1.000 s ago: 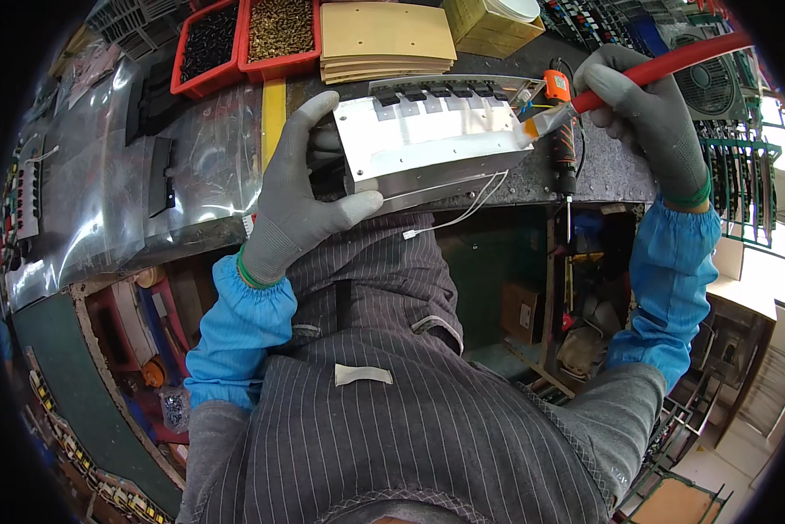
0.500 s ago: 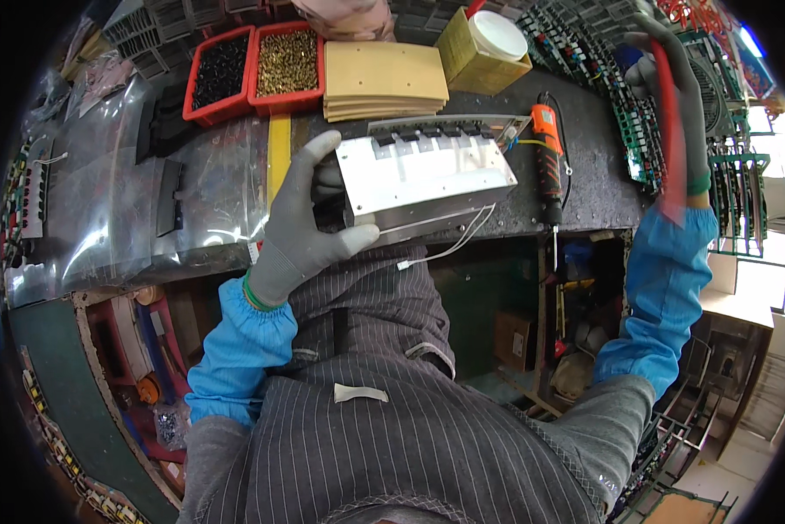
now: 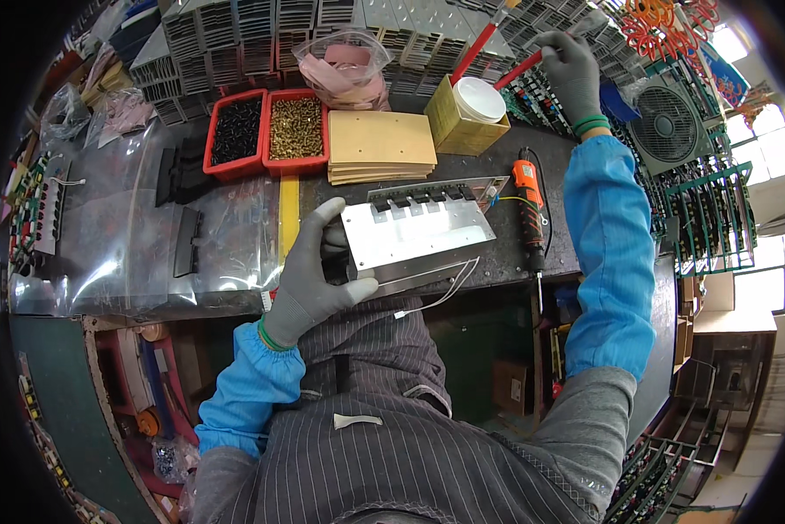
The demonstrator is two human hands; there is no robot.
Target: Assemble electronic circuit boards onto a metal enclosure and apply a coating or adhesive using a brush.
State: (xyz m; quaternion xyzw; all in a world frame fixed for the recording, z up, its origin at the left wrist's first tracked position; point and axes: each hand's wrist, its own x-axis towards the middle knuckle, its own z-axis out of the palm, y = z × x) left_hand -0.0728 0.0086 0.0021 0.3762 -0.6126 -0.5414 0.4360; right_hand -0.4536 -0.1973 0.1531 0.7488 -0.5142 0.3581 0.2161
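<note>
My left hand (image 3: 309, 284) grips the left end of a silver metal housing (image 3: 419, 234), thumb at its near edge and fingers at its far side. The housing is tilted at the bench's front edge. Along its far side runs a row of black parts, and a thin white cable (image 3: 449, 293) with a small plug hangs from its near side. At the back right, my right hand (image 3: 571, 74) is closed on the upper end of a red stick (image 3: 519, 70). The stick's lower end reaches behind a white round tub (image 3: 480, 99) in a yellowish box (image 3: 445, 122).
A second red stick (image 3: 474, 54) leans from the box. Red bins hold black pieces (image 3: 236, 131) and brass screws (image 3: 295, 129). Tan boards (image 3: 381, 144) lie stacked beside them. An orange electric screwdriver (image 3: 529, 201) lies right of the housing. Circuit boards and a fan (image 3: 663, 124) stand right.
My right hand has moved left with the red stick, bringing its lower end to the yellowish box. My left hand still holds the housing. The view has shifted, showing more of the bench's back.
</note>
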